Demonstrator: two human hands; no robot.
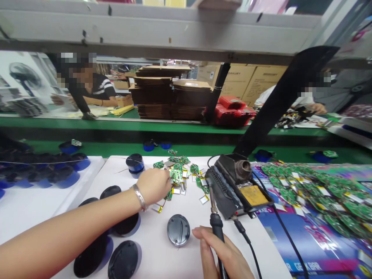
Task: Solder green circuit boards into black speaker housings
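My left hand [154, 186], with a silver bracelet [139, 197] at the wrist, reaches to the left edge of a pile of green circuit boards [178, 172] with small silver batteries. Its fingers are curled, and their tips are hidden against the boards. In my right hand [223, 252] is a soldering iron [216, 223], its tip pointing up and away. Left of that hand, a round dark plastic housing [178, 230] lies on the white sheet, apart from both hands. Several black round housings [123, 259] lie under and beside my left forearm.
A soldering station [229, 190] with a yellow sponge [253, 195] stands at the right. Beyond it, many circuit boards [314, 193] cover a printed sheet. Blue-black round units [43, 170] crowd the left. A slanted black post [279, 100] rises behind; two people sit across the bench.
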